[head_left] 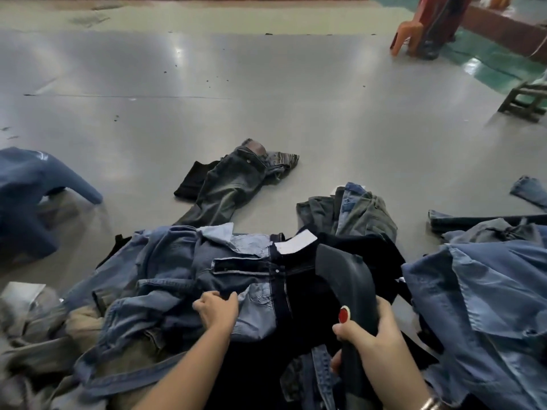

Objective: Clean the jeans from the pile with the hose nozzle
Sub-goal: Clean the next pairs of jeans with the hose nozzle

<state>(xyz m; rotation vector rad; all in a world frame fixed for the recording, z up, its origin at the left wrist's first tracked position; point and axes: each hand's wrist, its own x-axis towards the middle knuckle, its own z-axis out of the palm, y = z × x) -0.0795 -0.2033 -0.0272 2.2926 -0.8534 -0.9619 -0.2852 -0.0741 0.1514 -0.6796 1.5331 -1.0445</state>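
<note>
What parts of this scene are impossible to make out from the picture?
Head view only:
- Hose behind the nozzle: cut off by the bottom edge, below the right hand.
- Left hand fingers: tucked into the light blue jeans.
- Blue garment at the left: motion-blurred.
- Orange chair: top cut off by the frame.
- Lower jeans in the pile: buried.

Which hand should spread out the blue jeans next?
Probably the left hand: it already pinches the blue jeans, while the right hand grips the hose nozzle.
</note>
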